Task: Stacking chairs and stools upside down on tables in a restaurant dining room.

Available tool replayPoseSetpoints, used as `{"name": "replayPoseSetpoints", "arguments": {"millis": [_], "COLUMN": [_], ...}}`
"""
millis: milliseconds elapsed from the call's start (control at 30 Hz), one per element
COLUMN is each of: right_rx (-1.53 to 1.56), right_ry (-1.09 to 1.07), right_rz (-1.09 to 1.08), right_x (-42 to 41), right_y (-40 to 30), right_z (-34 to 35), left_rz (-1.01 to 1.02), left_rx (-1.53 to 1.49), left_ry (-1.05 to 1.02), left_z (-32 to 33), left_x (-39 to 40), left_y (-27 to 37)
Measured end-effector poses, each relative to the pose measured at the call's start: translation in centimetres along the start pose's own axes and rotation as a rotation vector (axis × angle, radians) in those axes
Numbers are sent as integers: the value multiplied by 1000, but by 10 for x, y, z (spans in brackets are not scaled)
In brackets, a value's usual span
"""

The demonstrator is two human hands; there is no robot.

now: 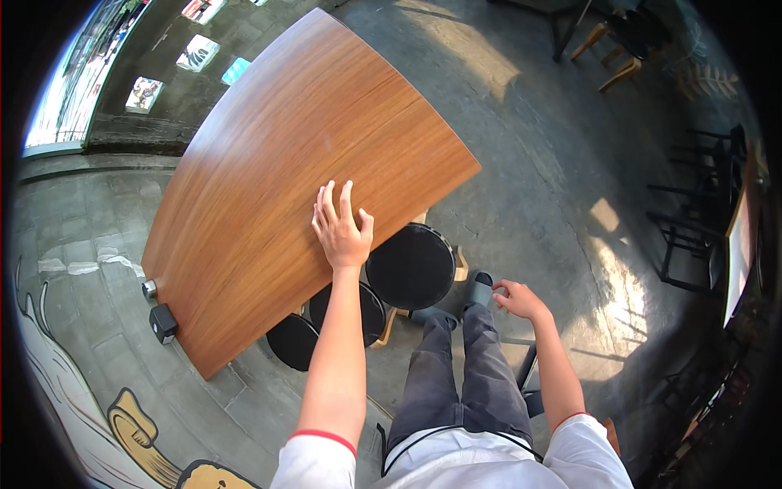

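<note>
A wood-grain tabletop [275, 171] spans the left and middle of the head view. Palm down on its surface, near the edge closest to me, lies my left hand [343, 229] with its fingers spread and nothing held. My right hand [518, 299] hangs in the air to the right, above the floor beside my foot, its fingers loosely curled and no object visible in it. Round black-topped stools with wooden legs stand by the near edge of the table: one [411, 266] is largely exposed, another [351, 313] is partly behind my left forearm, and a third [292, 342] is partly under the tabletop.
A black box-shaped object [163, 323] and a small round metallic object [149, 289] are at the table's left end. Dark chairs [696, 244] stand at right, a wooden-legged stool [620, 46] at upper right. A block wall [98, 208] with painted figures runs along the left.
</note>
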State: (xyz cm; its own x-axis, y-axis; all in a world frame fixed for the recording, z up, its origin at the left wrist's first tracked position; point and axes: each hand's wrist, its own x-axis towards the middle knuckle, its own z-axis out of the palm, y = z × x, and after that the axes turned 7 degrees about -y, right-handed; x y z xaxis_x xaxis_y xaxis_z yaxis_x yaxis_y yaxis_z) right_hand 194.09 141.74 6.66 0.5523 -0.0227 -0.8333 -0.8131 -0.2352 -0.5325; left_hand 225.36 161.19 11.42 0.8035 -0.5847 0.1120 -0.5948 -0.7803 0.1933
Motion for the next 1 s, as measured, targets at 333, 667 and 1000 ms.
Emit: {"name": "replayPoseSetpoints", "arguments": {"millis": [333, 667, 1000], "right_rx": [153, 31, 151], "right_ry": [157, 98, 255], "right_rz": [64, -25, 58], "right_x": [236, 242, 183], "right_y": [7, 6, 87], "right_z": [47, 55, 48], "left_rz": [-38, -21, -18], "left_rx": [10, 11, 10], "left_ry": [-110, -124, -123], "left_z": [1, 4, 1], "left_x": [6, 6, 8], "left_y": [2, 5, 9]}}
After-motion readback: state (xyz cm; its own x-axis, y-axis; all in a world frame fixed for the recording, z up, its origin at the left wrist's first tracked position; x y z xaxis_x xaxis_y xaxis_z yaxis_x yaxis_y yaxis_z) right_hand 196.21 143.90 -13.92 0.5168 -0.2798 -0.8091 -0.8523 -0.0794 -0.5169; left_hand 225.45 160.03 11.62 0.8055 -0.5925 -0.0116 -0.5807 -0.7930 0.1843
